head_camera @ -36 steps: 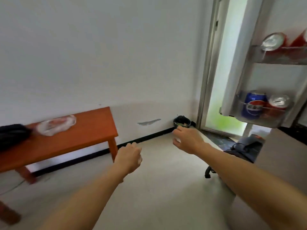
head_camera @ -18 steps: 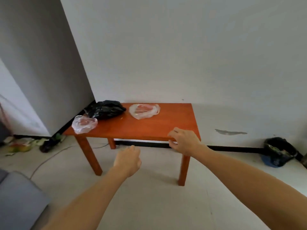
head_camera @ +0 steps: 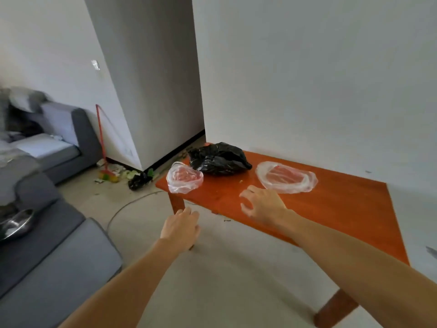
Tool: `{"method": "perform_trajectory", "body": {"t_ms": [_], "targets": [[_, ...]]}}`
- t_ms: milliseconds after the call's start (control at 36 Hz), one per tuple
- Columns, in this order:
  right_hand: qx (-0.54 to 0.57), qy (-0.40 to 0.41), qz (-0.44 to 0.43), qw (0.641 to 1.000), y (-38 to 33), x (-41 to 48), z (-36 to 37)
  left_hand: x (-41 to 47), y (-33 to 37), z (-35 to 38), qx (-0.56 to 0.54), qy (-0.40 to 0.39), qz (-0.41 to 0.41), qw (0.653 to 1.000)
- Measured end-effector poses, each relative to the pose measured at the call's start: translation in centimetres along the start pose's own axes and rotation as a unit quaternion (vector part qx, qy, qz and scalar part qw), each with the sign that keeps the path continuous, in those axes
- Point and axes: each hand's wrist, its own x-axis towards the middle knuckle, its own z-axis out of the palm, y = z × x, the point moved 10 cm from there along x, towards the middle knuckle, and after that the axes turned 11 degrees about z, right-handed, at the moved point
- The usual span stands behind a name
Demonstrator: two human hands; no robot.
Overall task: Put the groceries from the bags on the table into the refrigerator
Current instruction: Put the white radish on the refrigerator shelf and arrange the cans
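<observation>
Orange-red wood, smooth and faintly glossy, makes up the low rectangular table (head_camera: pixel 343 209) that stands against the white wall. Three bags lie on its top. At the table's far left end sits a black plastic bag (head_camera: pixel 218 159), shiny and crumpled into a lumpy mound. Just beside it, on the table's near left corner, a small clear bag (head_camera: pixel 184 177) of thin, crinkled film is bunched into a rounded heap with something pinkish inside. Further along the table, on the other side of the black bag, a flat clear bag (head_camera: pixel 286 177) spreads out in an oval. Its rolled rim rings reddish, streaky contents that I cannot make out.

The right hand (head_camera: pixel 262 205) hovers over the table top just in front of the flat clear bag, fingers spread and loosely hooked, grasping nothing. I cannot tell whether its fingertips touch the wood. The left hand (head_camera: pixel 181 227) hangs just off the table's front edge, over the pale floor and below the small clear bag, with its fingers relaxed and empty.

Well to the left of the table stands a grey fabric sofa (head_camera: pixel 59 245) with squared cushions, and a silvery metal object (head_camera: pixel 16 223) lies on its near seat. Beyond the table's left end a red-handled broom (head_camera: pixel 102 143) leans on the wall above scattered litter. A small crumpled black bag (head_camera: pixel 139 181) lies on the floor there.
</observation>
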Motion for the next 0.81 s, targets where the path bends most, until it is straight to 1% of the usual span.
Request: {"method": "perform_trajectory", "body": {"t_ms": [111,194,278,361,556,722,806], "targets": [[0.000,-0.015,-0.011,1.000,-1.7,7.2,3.7,4.4,-5.9,1.5,0.011,-0.006,-0.002,1.000],[-0.005,-0.017,-0.010,1.000,-2.2,12.8,5.9,8.2,-10.3,1.7,0.000,0.008,-0.004,1.000],[-0.007,-0.012,0.008,1.000,-2.1,18.2,7.1,12.2,-14.4,1.4,-0.008,0.015,-0.003,1.000],[-0.001,-0.011,0.030,0.999,-1.3,22.7,8.2,16.5,-17.7,0.9,0.012,0.006,0.015,1.000],[-0.002,-0.013,0.076,0.997,3.2,31.4,10.6,26.8,-20.6,1.4,0.076,0.008,0.088,0.993],[-0.012,-0.032,0.101,0.994,8.1,38.8,14.4,36.4,-22.7,4.4,0.042,-0.006,0.097,0.994],[-0.005,-0.040,0.114,0.993,10.8,42.8,17.0,41.7,-24.0,5.8,-0.006,-0.011,0.085,0.996]]}}
